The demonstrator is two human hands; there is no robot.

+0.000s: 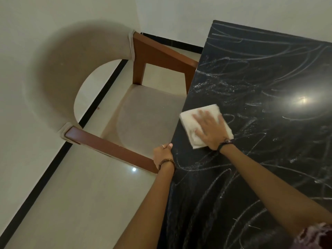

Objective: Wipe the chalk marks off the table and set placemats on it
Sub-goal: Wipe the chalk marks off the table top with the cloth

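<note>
Right hand (210, 131), fingers spread flat, pressing folded white cloth (195, 114) onto black table (269, 78) at frame centre, likely for broad wiping contact. Left hand (162, 154) curled on table edge, probably bracing. Chalk marks (233, 83) everywhere; placemats unseen. Chair (143, 119) left.

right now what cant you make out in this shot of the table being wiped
- Black chalk-scribbled table, head view: its right and near sides are cut off by the frame edge.
- Folded white cloth: the right hand pressed flat on it covers its middle.
- Left hand at the table edge: its fingers are hidden under the edge.
- Placemats: none in view.
- Brown wooden chair: its front is tucked under the table.
</note>
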